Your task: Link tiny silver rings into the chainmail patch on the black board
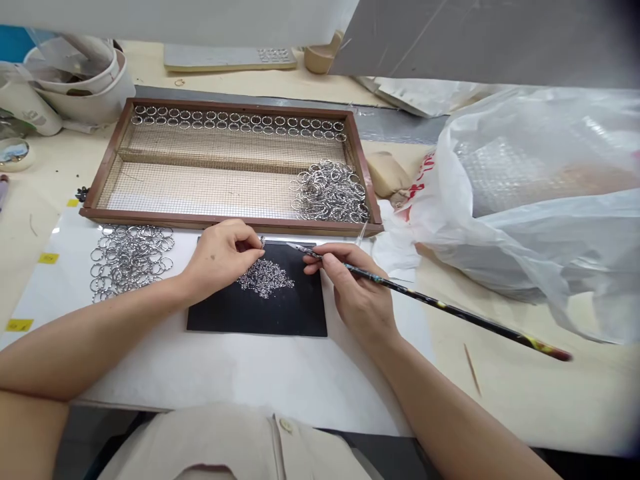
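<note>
Our left hand (220, 260) pinched a ring (263, 243); our right hand (364, 297) gripped a slim stick (440, 305) near its tip, likely for control.

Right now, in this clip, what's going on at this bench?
A person is working with both hands over a black board. The left hand pinches a small metallic piece above a pile of tiny shiny pieces; the right hand holds a long dark pencil-like tool, its pale tip pointing toward the left. Loose rings lie left of the board. Behind it, a wood-framed mesh tray holds two rows of rings and a heap.
</note>
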Available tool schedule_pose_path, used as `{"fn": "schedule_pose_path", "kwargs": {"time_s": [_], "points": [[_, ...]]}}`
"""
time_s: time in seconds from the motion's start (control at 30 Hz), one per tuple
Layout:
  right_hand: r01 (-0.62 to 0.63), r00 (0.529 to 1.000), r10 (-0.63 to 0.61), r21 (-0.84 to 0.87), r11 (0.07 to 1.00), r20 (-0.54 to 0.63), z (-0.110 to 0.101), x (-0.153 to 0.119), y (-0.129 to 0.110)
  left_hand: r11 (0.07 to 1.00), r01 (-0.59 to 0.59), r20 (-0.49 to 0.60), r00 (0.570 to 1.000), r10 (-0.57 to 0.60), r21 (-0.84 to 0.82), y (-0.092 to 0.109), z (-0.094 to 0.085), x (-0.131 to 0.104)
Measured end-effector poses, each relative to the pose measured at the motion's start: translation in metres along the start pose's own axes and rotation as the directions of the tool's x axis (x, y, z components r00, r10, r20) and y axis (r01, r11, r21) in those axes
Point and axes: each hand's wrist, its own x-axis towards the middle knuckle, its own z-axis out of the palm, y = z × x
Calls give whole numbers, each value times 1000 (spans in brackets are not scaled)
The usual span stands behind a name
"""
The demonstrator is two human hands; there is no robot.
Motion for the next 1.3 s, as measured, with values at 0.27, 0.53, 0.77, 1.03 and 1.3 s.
{"fn": "schedule_pose_path", "kwargs": {"time_s": [0.27,0.53,0.77,1.03,1.3], "points": [[175,970,-224,-372,912,-94,1,-3,5,1000,4,11,1000,-4,-21,-3,-1,-1],[664,665,-603,-719,208,440,-4,-7,-9,1000,-28,19,999,28,-4,-7,-2,-2],[642,757,-171,-767,13,631,-9,-10,-45,999,-12,11,1000,12,31,-9,-6,2],[591,777,48,-754,287,628,-28,-29,-33,998,48,36,998,-49,44,-6,-9,5],[623,771,-72,-727,289,632,-10,-40,-21,998,49,18,999,-50,44,-7,-10,6]]}}
